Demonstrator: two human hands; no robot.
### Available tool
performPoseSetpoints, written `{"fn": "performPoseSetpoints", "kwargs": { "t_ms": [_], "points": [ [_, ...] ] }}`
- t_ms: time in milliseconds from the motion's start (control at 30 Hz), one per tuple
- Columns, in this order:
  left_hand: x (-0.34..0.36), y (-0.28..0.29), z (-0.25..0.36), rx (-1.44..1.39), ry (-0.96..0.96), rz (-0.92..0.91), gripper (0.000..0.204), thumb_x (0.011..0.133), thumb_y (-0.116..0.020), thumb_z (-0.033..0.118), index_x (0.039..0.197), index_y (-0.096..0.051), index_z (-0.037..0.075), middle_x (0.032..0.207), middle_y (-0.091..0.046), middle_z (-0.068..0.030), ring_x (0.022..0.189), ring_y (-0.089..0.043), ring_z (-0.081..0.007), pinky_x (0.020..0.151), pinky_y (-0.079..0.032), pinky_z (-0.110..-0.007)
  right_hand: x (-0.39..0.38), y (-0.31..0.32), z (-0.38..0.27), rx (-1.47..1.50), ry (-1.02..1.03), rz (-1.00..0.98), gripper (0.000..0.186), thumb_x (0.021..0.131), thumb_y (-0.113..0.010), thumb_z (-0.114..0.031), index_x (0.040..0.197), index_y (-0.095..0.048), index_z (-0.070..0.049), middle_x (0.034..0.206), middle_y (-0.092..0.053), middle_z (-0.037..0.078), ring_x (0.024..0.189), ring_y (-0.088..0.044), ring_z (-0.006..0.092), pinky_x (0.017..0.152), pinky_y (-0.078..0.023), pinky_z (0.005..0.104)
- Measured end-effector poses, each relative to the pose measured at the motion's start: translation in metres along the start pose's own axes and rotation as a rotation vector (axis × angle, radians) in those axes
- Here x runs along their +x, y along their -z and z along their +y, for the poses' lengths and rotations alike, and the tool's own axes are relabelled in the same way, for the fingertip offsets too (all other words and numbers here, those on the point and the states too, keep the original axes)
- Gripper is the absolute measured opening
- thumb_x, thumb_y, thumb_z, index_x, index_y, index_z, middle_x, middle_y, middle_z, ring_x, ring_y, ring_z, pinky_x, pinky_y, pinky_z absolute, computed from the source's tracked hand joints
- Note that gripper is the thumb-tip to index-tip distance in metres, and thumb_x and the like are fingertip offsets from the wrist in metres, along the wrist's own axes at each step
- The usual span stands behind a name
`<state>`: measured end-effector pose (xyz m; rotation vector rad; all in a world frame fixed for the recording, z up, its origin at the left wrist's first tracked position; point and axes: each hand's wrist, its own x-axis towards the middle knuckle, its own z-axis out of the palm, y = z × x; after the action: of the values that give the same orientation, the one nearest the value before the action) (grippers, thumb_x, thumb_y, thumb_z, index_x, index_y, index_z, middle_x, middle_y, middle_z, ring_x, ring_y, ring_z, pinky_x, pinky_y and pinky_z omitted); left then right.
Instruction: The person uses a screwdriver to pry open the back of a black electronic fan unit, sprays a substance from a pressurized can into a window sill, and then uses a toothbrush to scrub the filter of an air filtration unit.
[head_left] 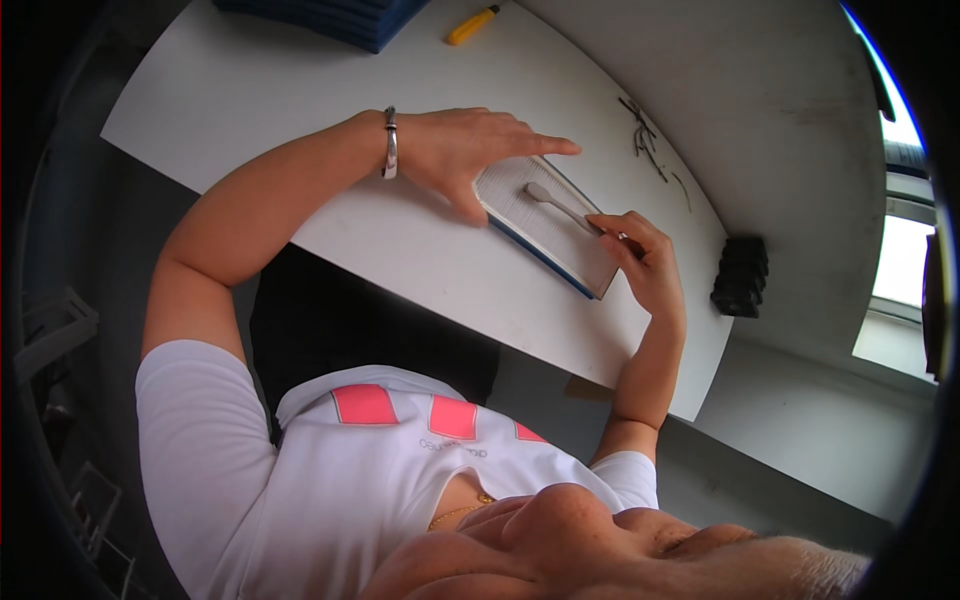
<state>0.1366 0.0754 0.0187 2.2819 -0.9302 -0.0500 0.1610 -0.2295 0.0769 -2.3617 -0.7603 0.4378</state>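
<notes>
A flat rectangular pleated filter (545,222) lies slantwise on the white table, with a ribbed white face and a blue edge on the near side. My left hand (470,150) spans its left end, thumb at the near corner and fingers along the far side, steadying it. The left fingers are partly stretched. My right hand (645,262) is closed in a pinch around the handle of a toothbrush (560,205). The brush's pale grey head rests on or just over the filter's ribbed face; contact cannot be made out.
The white table (420,275) curves across the view. A dark blue stack (330,22) stands at the far left, near a yellow-handled tool (472,25). Thin dark strips (645,140) lie by the far edge. Black stacked pieces (740,277) are at the right end.
</notes>
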Motion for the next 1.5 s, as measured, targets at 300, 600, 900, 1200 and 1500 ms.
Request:
{"fn": "performPoseSetpoints", "kwargs": {
  "t_ms": [300, 600, 900, 1200, 1500],
  "points": [
    [0.001, -0.003, -0.005, 0.062, 0.019, 0.060, 0.118, 0.054, -0.083, 0.024, 0.156, -0.024, 0.019, 0.117, -0.062, -0.0120, 0.111, -0.057, -0.0295, 0.104, -0.043, -0.039, 0.004, -0.008, 0.008, -0.005, 0.009, 0.133, 0.023, 0.087, -0.068, -0.003, 0.108, -0.076, -0.010, 0.078, -0.061, 0.002, 0.064, -0.047, 0.0112, 0.057, -0.039, 0.0275],
    [0.000, -0.002, -0.005, 0.061, 0.030, 0.050, 0.119, 0.054, -0.085, 0.026, 0.156, -0.024, 0.020, 0.118, -0.062, -0.0110, 0.111, -0.057, -0.0286, 0.104, -0.043, -0.040, 0.007, -0.004, 0.011, 0.112, -0.001, 0.077, 0.021, 0.088, -0.069, -0.007, 0.108, -0.076, -0.010, 0.080, -0.063, 0.003, 0.064, -0.047, 0.0121, 0.059, -0.040, 0.0278],
    [0.001, -0.001, -0.005, 0.063, 0.022, 0.038, 0.118, 0.055, -0.084, 0.025, 0.156, -0.023, 0.021, 0.120, -0.061, -0.0114, 0.115, -0.056, -0.0291, 0.107, -0.041, -0.041, 0.007, 0.001, 0.016, 0.098, -0.055, 0.144, 0.020, 0.090, -0.067, -0.004, 0.107, -0.076, -0.009, 0.080, -0.061, 0.001, 0.066, -0.047, 0.0107, 0.059, -0.039, 0.0273],
    [0.000, -0.002, -0.006, 0.072, -0.015, 0.047, 0.117, 0.056, -0.083, 0.025, 0.156, -0.023, 0.020, 0.120, -0.061, -0.0121, 0.115, -0.056, -0.0293, 0.105, -0.041, -0.041, 0.004, 0.008, 0.012, 0.093, -0.115, 0.034, 0.020, 0.090, -0.068, -0.004, 0.106, -0.076, -0.010, 0.079, -0.060, 0.000, 0.066, -0.045, 0.0098, 0.059, -0.037, 0.0263],
    [0.001, -0.003, -0.007, 0.069, -0.016, 0.029, 0.115, 0.057, -0.084, 0.029, 0.156, -0.026, 0.020, 0.124, -0.061, -0.0122, 0.118, -0.055, -0.0293, 0.106, -0.040, -0.041, 0.003, 0.008, 0.017, 0.143, -0.026, -0.043, 0.018, 0.091, -0.068, -0.007, 0.107, -0.075, -0.007, 0.081, -0.062, 0.000, 0.068, -0.046, 0.0094, 0.060, -0.038, 0.0253]
  ]
}}
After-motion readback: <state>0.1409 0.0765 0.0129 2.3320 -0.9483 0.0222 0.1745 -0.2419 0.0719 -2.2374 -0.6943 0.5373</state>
